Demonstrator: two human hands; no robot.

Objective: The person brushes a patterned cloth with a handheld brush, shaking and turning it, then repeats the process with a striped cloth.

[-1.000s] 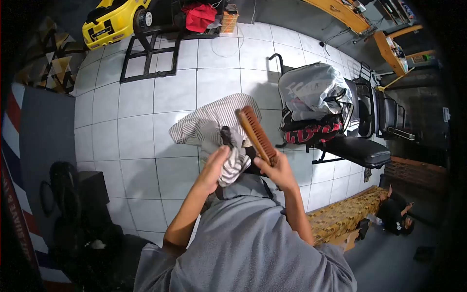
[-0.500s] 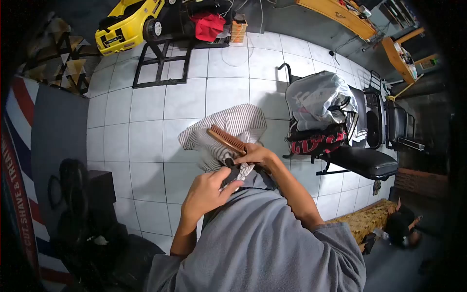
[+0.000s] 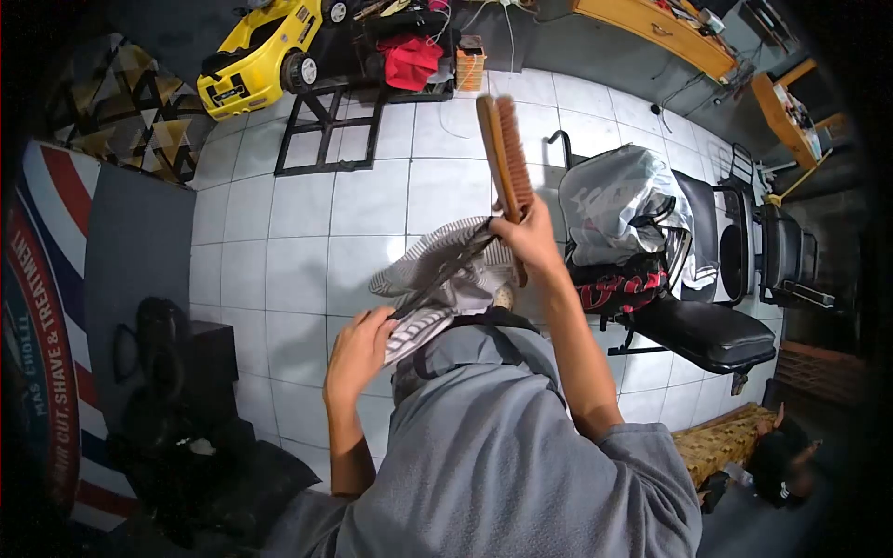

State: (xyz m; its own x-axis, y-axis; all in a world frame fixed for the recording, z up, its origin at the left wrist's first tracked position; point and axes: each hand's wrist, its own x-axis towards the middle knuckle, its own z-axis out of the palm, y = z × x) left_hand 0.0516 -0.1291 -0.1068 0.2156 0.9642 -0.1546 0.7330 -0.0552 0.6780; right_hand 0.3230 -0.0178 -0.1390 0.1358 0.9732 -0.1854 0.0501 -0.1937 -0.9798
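Observation:
A striped barber cape (image 3: 456,270) hangs in front of my body, its dark neck edge stretched between my hands. My right hand (image 3: 528,234) is closed around the wooden handle of a long neck brush (image 3: 505,158) with reddish-brown bristles. The brush points up and away, and the same hand also pinches one end of the cape's dark edge. My left hand (image 3: 361,349) grips the other end of that edge, lower and to the left, fingers closed on the cloth. Cloth hides some of the fingertips.
Right of me stands a black barber chair (image 3: 702,335) with a clear plastic bag (image 3: 619,200) on it. A black metal frame (image 3: 326,135) lies on the tiles near a yellow toy car (image 3: 256,60). A barber sign (image 3: 56,353) is at left. A person (image 3: 783,456) is at lower right.
My hands have moved apart, drawing the cape's dark edge out between them. The brush has swung from slanting left to pointing upward as my right hand rose.

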